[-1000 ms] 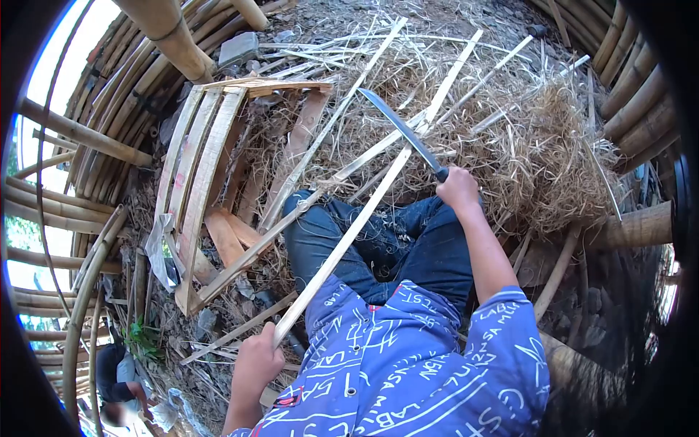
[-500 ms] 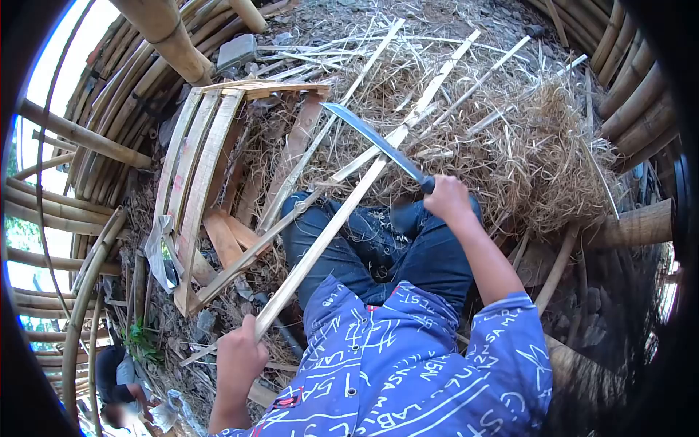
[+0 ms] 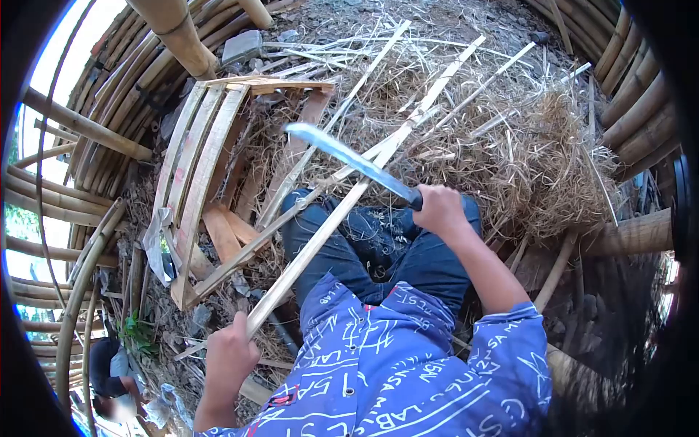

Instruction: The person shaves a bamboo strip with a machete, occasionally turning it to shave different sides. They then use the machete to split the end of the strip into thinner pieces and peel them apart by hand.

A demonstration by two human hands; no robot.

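A long pale strip of split bamboo point(image 3: 313, 255) runs slantwise from my lap toward the straw pile. My left hand point(image 3: 231, 349) is closed around its near end, low on the left. In my right hand point(image 3: 441, 208) is the dark handle of a machete, held over my right knee. The machete's blade point(image 3: 346, 154) points up and left, crossing over the strip at a slant. More pale strips point(image 3: 371, 65) lie fanned out beyond my knees, some overlapping the held strip in this view.
A slatted wooden crate point(image 3: 200, 160) stands on the left, with a plastic bag at its lower corner. A heap of dry straw and shavings point(image 3: 539, 160) spreads ahead and right. Bamboo poles point(image 3: 87, 131) enclose both sides. Another person point(image 3: 116, 371) is at lower left.
The machete has moved down the strip toward me, its blade swinging flatter and its tip going left. My right hand shifted slightly left and down; my left hand moved a little down and left.
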